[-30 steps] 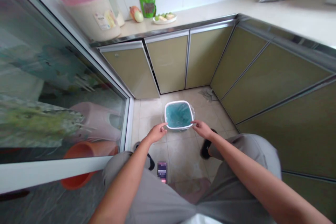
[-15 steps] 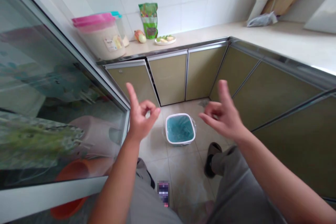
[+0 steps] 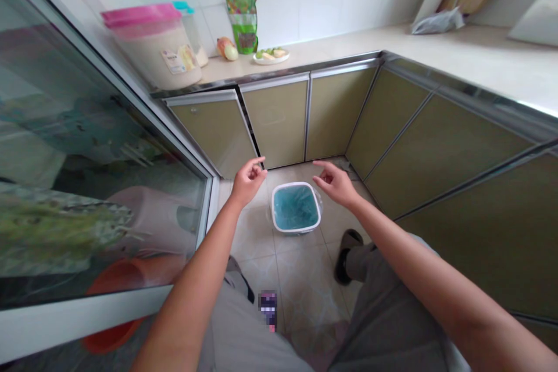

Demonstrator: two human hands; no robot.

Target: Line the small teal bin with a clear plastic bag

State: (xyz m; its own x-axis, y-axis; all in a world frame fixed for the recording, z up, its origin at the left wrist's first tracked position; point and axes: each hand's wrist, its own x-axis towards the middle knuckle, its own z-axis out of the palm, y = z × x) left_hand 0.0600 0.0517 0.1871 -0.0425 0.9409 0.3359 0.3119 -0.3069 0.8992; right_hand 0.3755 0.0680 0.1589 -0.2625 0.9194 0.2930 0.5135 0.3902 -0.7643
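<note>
On the tiled floor, near the corner where the two cabinet runs meet, we see a white-rimmed bin (image 3: 296, 207) lined with a blue bag. Our left hand (image 3: 246, 181) hovers above its left rim, fingers loosely curled and holding nothing; our right hand (image 3: 336, 185) hovers above its right rim, fingers spread and empty. Neither touches the bin. At the counter's (image 3: 349, 43) back edge stand a pink-lidded tub (image 3: 150, 46) and a green bag (image 3: 242, 16).
</note>
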